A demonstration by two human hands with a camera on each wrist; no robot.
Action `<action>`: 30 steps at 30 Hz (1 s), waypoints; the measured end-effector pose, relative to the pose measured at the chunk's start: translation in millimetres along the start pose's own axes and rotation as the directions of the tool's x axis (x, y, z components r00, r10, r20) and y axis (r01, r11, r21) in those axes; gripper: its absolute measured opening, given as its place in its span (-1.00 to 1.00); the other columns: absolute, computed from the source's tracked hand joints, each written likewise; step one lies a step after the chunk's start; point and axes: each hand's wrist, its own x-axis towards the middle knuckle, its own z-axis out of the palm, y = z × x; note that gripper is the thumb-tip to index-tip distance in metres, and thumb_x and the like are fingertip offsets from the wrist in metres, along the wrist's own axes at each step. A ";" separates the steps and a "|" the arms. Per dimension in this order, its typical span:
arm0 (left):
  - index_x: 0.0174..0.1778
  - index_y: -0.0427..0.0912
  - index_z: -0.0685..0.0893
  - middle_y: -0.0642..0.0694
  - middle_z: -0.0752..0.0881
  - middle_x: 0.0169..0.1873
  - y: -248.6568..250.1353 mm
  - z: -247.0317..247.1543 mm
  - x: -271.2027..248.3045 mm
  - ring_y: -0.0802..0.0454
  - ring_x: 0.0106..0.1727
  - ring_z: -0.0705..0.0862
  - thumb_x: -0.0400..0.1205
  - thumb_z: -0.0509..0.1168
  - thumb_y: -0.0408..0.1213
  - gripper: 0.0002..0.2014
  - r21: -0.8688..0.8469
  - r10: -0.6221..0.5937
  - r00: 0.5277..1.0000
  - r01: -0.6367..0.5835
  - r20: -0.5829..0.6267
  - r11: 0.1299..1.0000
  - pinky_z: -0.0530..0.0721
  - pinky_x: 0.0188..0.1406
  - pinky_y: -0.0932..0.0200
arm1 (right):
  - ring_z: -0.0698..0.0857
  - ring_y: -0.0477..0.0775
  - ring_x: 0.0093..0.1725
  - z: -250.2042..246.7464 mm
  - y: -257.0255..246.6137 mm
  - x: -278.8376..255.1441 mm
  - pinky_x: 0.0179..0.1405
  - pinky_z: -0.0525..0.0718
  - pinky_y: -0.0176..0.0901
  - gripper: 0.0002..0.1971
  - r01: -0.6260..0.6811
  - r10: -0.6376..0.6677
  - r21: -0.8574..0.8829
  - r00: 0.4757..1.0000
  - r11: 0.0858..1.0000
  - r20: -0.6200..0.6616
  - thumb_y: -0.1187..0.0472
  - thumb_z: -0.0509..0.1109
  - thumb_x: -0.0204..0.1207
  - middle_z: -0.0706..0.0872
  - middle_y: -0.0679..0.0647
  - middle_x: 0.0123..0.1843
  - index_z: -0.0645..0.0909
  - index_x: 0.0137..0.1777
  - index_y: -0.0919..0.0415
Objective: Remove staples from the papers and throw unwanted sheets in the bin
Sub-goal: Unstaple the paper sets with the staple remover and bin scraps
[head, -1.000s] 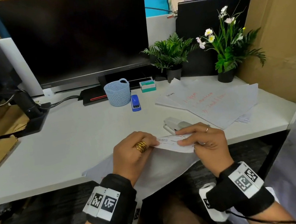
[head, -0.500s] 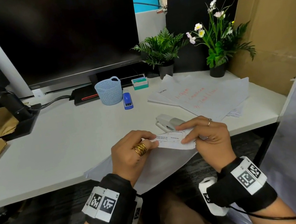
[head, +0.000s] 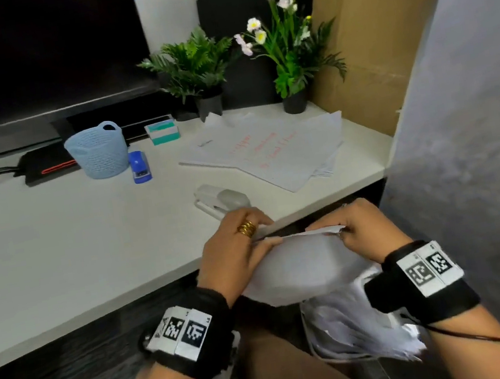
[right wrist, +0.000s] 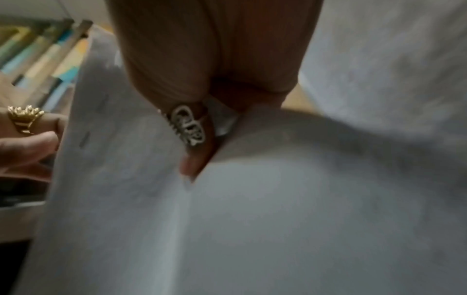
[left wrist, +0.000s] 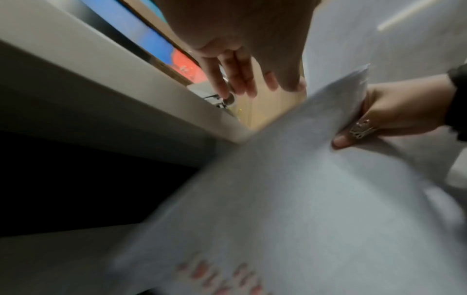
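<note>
We see both the left hand (head: 232,253) and right hand (head: 358,231) pinching a sheet (head: 302,266) lower centre, past the bench (head: 56,250) edge; a white stapler (head: 221,200) lies just above. Only the right wrist view shows a staple (right wrist: 84,139).

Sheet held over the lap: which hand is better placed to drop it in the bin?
Right, likely. The right hand grips the sheet directly above the paper-filled bin; the left hand is farther.
</note>
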 end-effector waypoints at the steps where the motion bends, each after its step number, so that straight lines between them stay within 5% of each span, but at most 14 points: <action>1: 0.09 -0.01 0.67 0.03 0.63 0.12 1.7 6.6 9.1 0.15 0.20 0.50 0.59 0.14 0.15 -0.63 0.052 0.024 0.998 -0.026 0.050 0.998 0.54 0.02 0.28 | 0.79 0.04 0.02 -7.2 9.4 -8.0 0.03 0.73 -0.04 -0.40 -0.051 0.050 -0.036 0.998 0.998 -0.044 0.67 0.28 0.22 0.83 -0.05 -0.07 0.82 -0.05 -0.04; 4: 0.23 -0.06 0.65 -0.08 0.60 0.24 2.9 25.9 33.7 -0.04 0.31 0.46 0.61 -0.04 0.22 -0.43 0.137 0.036 0.971 -0.070 0.235 0.988 0.43 0.23 0.03 | 0.79 0.15 -0.04 -28.3 29.4 -28.6 -0.04 0.73 -0.01 -0.43 -0.219 0.193 -0.141 0.965 0.965 -0.179 0.65 0.27 0.16 0.84 0.00 -0.12 0.83 -0.11 -0.01; 9: 0.45 -0.04 0.49 -0.14 0.51 0.39 -7.7 51.4 48.7 -0.16 0.38 0.45 0.56 -0.20 0.27 -0.29 0.347 -0.043 0.918 -0.104 0.393 0.932 0.09 0.34 0.04 | 0.75 0.29 -0.07 -43.1 38.3 -48.6 -0.15 0.66 -0.04 -0.47 -0.395 0.329 -0.305 0.912 0.867 -0.246 0.59 0.28 0.18 0.84 0.11 -0.11 0.82 -0.07 0.01; 13: 0.55 0.00 0.35 -0.13 0.41 0.49 -11.7 48.9 46.9 -0.16 0.48 0.34 0.50 -0.26 0.32 -0.22 0.360 -0.052 0.900 -0.120 0.433 0.925 0.07 0.47 -0.01 | 0.76 0.31 -0.30 -44.3 36.0 -55.2 -0.37 0.69 0.00 -0.47 -0.382 0.229 -0.358 0.887 0.852 -0.401 0.63 0.38 0.06 0.83 0.13 -0.26 0.82 -0.13 0.03; 19: 0.60 0.04 0.22 -0.10 0.30 0.55 -8.7 48.1 47.5 -0.12 0.53 0.24 0.43 -0.35 0.36 -0.15 0.380 -0.070 0.889 -0.122 0.453 0.917 0.03 0.52 -0.01 | 0.74 0.29 -0.39 -52.1 28.4 -55.4 -0.48 0.68 -0.03 -0.48 -0.354 0.161 -0.397 0.882 0.847 -0.442 0.63 0.43 0.03 0.81 0.11 -0.32 0.82 -0.17 0.03; 25: 0.62 0.04 0.18 -0.08 0.27 0.56 -7.9 46.3 47.0 -0.11 0.54 0.22 0.40 -0.37 0.36 -0.12 0.376 -0.077 0.883 -0.117 0.463 0.919 0.01 0.53 0.00 | 0.73 0.23 -0.44 -50.1 26.3 -61.2 -0.54 0.61 -0.12 -0.50 -0.331 0.097 -0.408 0.862 0.851 -0.498 0.45 0.16 0.04 0.81 0.05 -0.34 0.82 -0.20 0.01; 30: 0.61 0.02 0.21 -0.11 0.29 0.55 -6.7 45.3 47.7 -0.14 0.53 0.24 0.40 -0.34 0.36 -0.12 0.371 -0.073 0.879 -0.122 0.471 0.921 0.06 0.53 -0.03 | 0.75 0.19 -0.41 -55.0 26.2 -63.9 -0.52 0.60 -0.16 -0.49 -0.330 0.066 -0.429 0.849 0.841 -0.525 0.44 0.15 0.03 0.82 0.03 -0.32 0.81 -0.20 0.01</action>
